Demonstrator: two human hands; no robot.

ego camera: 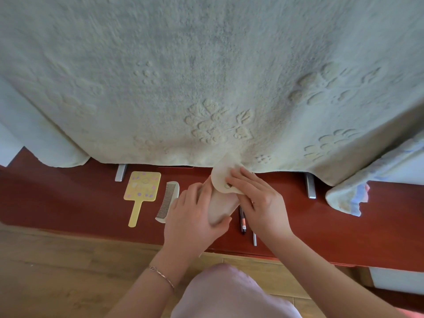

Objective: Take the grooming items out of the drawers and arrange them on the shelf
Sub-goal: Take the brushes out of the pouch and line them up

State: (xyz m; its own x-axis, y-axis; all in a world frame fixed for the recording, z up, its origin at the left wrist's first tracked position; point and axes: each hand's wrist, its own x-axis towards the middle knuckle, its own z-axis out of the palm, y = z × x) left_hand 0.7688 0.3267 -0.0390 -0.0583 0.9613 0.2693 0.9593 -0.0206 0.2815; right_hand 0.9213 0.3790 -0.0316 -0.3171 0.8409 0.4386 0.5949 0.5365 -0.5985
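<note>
Three things already lie on the glossy red-brown shelf (68,203): a flat yellow hand mirror (141,189) at nine o'clock of my hands, a pale fine-toothed comb (167,201) just beside it, and thin dark pencils (242,222) under my right wrist. I'm setting down a soft cream pouch (221,207), smooth and oblong. My left hand (195,216) curls round its body; my right hand (257,200) presses flat fingers on its rounded flap. A nubby embossed blanket (206,76) hangs at twelve. No drawers are in view, so what remains is unclear.

Pencils (242,222) partly under right hand (259,200)
</note>
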